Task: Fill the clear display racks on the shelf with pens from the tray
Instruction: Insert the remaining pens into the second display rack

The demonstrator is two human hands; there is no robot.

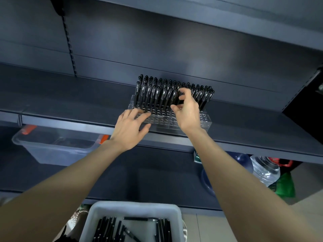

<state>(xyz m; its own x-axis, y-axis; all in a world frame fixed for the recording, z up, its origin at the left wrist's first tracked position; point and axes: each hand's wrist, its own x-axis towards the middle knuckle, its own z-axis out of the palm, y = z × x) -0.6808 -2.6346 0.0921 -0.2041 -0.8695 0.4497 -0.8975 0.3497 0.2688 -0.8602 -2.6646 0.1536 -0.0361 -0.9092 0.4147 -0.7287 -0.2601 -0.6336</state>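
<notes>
Filling looks about midway. The clear acrylic rack (192, 121) on the dark grey shelf (70, 102) has its far rows full of black pens (157, 91) and its near holes bare. The right hand (187, 112), fingers curled, pinches what look like a few more pens at the middle rows. The left hand (131, 126) lies flat, fingers spread, on the rack's near-left corner. Next, each tip should probably drop into a free hole without jostling its crowded neighbours. The white plastic tray (132, 206) of loose pens sits nearest, and a clear plastic storage box (52, 149) with orange latches stands on the lower shelf to the left.
</notes>
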